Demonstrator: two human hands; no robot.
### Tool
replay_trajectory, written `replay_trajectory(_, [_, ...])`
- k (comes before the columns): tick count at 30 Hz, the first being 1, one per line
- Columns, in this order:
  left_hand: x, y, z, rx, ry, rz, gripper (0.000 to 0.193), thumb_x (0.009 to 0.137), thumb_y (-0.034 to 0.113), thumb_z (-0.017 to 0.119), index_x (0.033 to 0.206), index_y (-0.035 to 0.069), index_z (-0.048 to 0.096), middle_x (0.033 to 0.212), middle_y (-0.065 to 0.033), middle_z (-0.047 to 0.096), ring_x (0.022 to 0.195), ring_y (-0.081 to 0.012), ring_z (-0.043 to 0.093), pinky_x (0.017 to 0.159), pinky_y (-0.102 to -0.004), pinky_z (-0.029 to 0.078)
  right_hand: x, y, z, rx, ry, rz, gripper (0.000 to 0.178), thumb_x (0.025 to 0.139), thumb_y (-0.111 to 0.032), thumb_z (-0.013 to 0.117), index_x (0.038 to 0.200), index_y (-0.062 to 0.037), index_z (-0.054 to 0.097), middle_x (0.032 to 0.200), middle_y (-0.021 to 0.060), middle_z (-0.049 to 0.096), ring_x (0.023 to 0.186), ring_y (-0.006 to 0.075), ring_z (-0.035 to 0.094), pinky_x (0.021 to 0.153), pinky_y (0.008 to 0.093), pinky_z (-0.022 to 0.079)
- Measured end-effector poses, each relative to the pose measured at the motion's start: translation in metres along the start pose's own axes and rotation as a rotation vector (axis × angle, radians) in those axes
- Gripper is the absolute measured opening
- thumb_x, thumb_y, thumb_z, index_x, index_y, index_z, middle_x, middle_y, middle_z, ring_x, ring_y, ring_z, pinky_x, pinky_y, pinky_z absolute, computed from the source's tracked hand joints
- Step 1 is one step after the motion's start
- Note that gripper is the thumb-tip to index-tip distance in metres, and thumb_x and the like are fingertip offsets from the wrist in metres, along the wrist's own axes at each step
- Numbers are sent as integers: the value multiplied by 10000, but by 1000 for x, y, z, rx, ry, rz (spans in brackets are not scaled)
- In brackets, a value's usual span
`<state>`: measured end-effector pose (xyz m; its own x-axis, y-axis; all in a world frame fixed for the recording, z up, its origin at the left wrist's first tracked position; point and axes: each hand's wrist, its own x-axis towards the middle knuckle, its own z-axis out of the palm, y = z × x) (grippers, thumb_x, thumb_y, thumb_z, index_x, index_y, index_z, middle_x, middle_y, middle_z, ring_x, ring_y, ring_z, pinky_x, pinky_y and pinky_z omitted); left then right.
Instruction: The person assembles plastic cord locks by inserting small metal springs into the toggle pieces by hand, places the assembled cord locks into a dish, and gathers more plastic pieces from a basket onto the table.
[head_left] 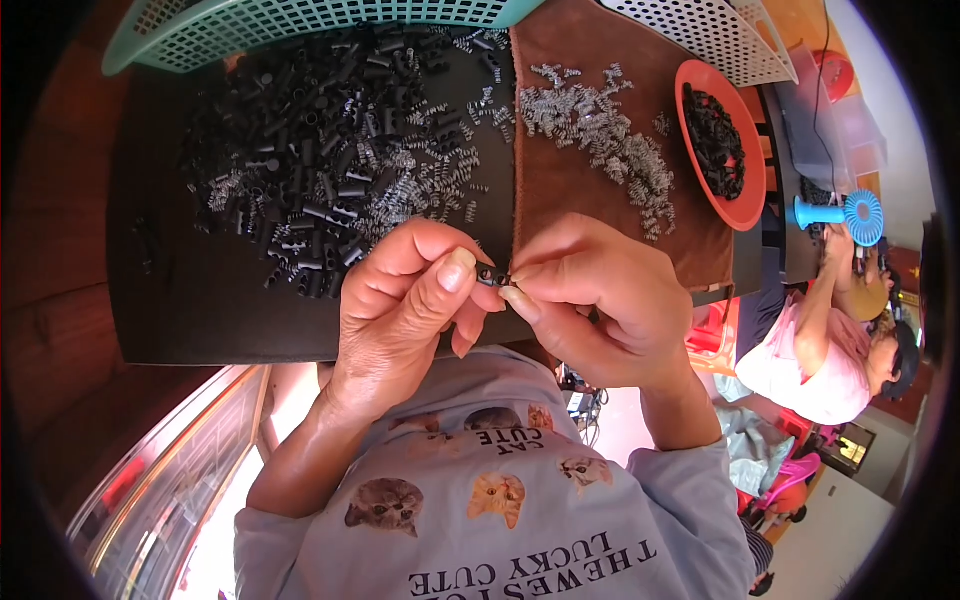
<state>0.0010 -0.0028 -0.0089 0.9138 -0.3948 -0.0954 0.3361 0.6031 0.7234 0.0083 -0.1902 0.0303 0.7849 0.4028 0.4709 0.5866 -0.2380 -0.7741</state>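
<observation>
Close in front of my shirt, a small black plastic cord lock (490,275) with holes in its side is held between both hands. My left hand (405,300) pinches its left end between thumb and fingers. At the other end, the thumb and forefinger of my right hand (600,295) are pressed together; their tips hide whatever small part sits there. Beyond the hands, a large heap of black cylindrical pieces (300,150) covers the dark table (170,320). Small metal springs (420,180) are mixed into its right side, and more loose springs (610,135) lie on a brown cloth (590,35).
A green plastic basket (300,30) stands along the far edge, with a white perforated basket (700,40) right of it. An orange-red bowl (750,190) of black pieces sits at the right. Farther right, another person (815,365) is near a blue handheld fan (862,218).
</observation>
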Motion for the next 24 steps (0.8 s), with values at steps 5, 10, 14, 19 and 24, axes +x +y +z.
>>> replay_trajectory(5, [0,1,3,66,5,5,229,1007,248,559,1005,23,600,805,-51,659,593,-57,518,520,-209,439,-1,-7,2,-113,2,-11,232,745,111,706,931,0,622,824,127,648,636,208,624,528,275,479])
replay_trajectory(10, [0,0,4,114,25,-3,237,1009,259,554,992,28,602,785,-32,642,596,-52,513,520,-205,436,-2,-8,6,-173,10,-45,226,737,111,707,917,10,614,806,135,645,608,211,622,505,273,482])
replay_trajectory(14, [-1,1,4,78,13,0,237,1012,260,547,997,30,601,776,-22,632,597,-49,507,524,-200,431,-2,-8,7,-183,35,-75,244,729,120,707,927,17,609,808,143,641,578,205,612,491,269,481])
replay_trajectory(19, [-4,2,1,92,8,5,239,1016,263,539,998,32,597,774,-21,626,591,-48,492,531,-196,417,-3,-14,15,-197,36,-57,270,714,135,699,941,23,606,808,145,639,566,198,605,489,269,484])
replay_trajectory(24, [-1,5,0,48,-38,-42,254,1022,280,527,991,35,589,764,-23,612,600,-48,473,533,-203,396,-3,-11,7,-217,20,-111,288,706,133,702,942,4,600,808,134,639,562,201,607,479,275,486])
